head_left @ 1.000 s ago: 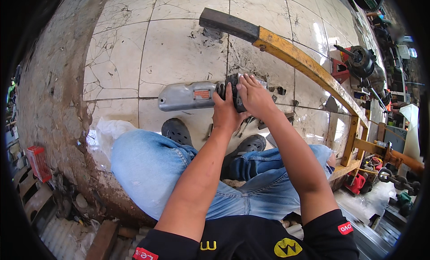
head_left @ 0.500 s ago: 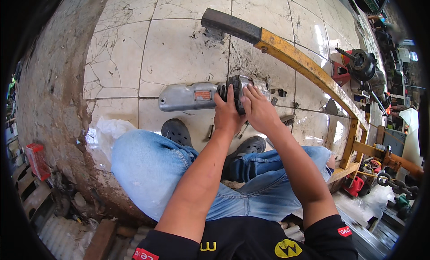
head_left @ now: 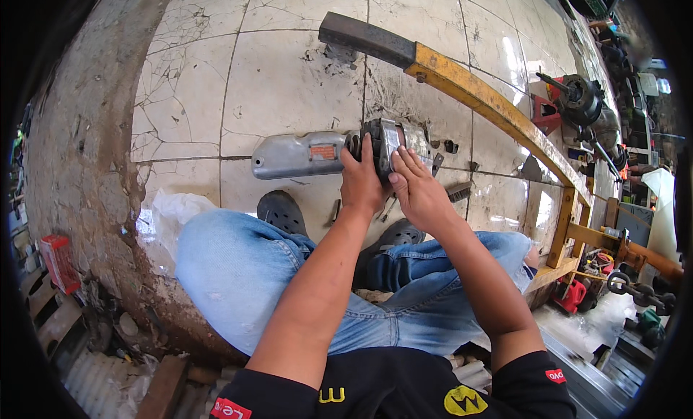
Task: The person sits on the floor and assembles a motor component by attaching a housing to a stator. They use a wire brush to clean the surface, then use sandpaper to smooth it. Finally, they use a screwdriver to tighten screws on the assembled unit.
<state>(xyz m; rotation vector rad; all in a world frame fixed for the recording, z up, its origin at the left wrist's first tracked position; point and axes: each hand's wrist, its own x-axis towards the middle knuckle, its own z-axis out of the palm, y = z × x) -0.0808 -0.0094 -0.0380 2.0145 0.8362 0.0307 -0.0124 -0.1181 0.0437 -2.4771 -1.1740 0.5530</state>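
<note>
My left hand [head_left: 361,182] is closed on a dark-and-silver alternator [head_left: 386,137] with a pulley, in the middle of the view. My right hand [head_left: 424,191] is open, its straightened fingers lying against the right side of that housing. Beside and partly behind the alternator, a silver valve cover [head_left: 287,160] with an orange label lies on the tiles. A brush [head_left: 459,191] lies just right of my right hand, and small metal parts [head_left: 451,146] and thin tools lie around both hands.
A long yellow-and-black steel boom [head_left: 480,101] crosses above, joining a frame at right. A black round mechanical assembly [head_left: 581,101], red stand [head_left: 545,114] and chain [head_left: 642,293] are right. A plastic bag [head_left: 170,210] lies left of my knee; a red box [head_left: 59,264] is far left.
My right hand has slid down and right along the alternator, uncovering more of its silver housing and the brush beside it. My left hand stays on the alternator.
</note>
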